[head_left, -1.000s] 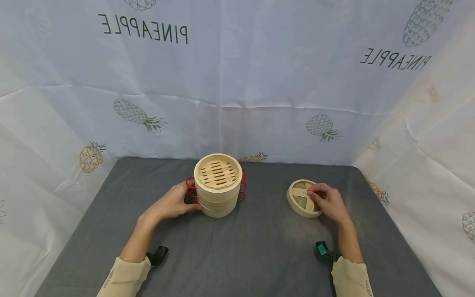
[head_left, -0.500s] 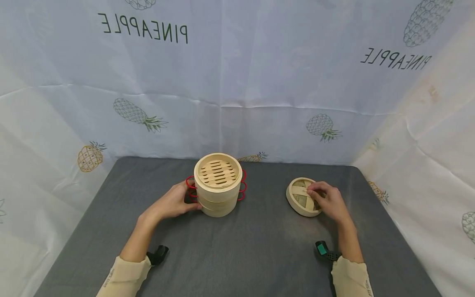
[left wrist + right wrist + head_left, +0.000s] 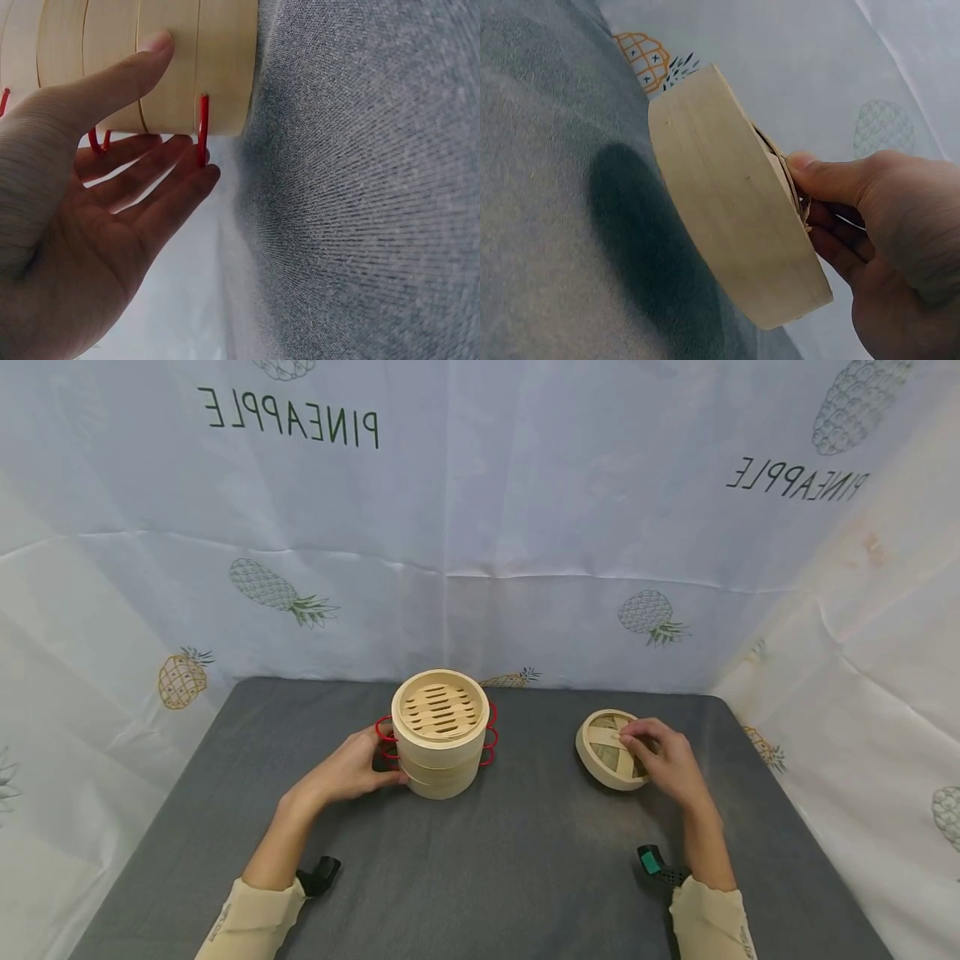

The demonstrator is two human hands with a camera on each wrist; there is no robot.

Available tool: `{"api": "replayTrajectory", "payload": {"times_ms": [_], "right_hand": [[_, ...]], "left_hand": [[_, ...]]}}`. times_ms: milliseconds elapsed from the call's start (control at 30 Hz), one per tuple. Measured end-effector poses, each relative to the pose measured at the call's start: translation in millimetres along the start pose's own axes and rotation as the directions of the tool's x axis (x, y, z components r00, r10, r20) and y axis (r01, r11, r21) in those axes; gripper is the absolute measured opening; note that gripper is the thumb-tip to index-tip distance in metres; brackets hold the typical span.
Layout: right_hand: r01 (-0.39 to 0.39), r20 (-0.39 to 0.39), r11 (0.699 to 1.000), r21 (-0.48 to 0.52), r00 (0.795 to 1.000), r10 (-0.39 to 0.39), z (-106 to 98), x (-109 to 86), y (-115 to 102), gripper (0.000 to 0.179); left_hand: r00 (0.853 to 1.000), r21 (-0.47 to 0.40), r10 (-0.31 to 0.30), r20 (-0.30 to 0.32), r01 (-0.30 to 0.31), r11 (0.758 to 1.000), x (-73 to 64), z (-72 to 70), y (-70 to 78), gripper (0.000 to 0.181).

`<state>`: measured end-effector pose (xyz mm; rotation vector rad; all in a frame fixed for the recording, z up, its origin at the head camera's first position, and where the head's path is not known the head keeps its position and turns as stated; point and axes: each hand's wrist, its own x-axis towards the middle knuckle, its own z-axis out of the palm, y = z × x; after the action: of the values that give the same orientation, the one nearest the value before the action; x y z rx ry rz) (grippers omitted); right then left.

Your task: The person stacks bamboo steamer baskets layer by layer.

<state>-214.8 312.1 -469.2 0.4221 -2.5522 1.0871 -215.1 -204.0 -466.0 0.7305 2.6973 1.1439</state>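
Note:
A stack of bamboo steamer baskets (image 3: 442,752) with red side handles stands upright on the table, its slatted top tier uncovered. My left hand (image 3: 352,768) holds it from the left. In the left wrist view the thumb (image 3: 154,56) lies along the bamboo wall, and the other fingers reach behind it by the red handles (image 3: 203,124). To the right, my right hand (image 3: 667,760) pinches the woven strap in the middle of the bamboo steamer lid (image 3: 603,768). In the right wrist view the lid (image 3: 720,195) is tilted and off the table, its shadow beneath it.
A dark grey cloth covers the table (image 3: 480,877). Behind it and along the sides hangs a white curtain (image 3: 480,510) with pineapple prints. Each wrist wears a black strap, the right one with a green patch (image 3: 650,863).
The lid has come up off the table a little and shifted slightly away and left in my right hand's pinch. My left hand and the steamer stack have stayed put.

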Motion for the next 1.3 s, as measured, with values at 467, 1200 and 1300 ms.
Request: {"api": "replayTrajectory", "payload": {"times_ms": [467,1200,1300], "right_hand": [[0.032,-0.012,0.999,0.000,0.999,-0.032,-4,16.5,-23,0.009],[0.165,0.003,0.986,0.003,0.986,-0.165,-11,44.4,-68,0.011],[0.179,0.000,0.984,0.020,0.984,-0.179,-9,46.3,-74,0.012]], "left_hand": [[1.000,0.004,0.006,-0.009,-0.006,1.000,1.2,-0.8,-1.4,0.067],[1.000,0.002,0.010,-0.010,-0.010,1.000,0.5,-1.3,1.0,0.065],[1.000,-0.003,0.005,-0.009,-0.005,1.000,0.0,-1.3,1.8,0.067]]}}
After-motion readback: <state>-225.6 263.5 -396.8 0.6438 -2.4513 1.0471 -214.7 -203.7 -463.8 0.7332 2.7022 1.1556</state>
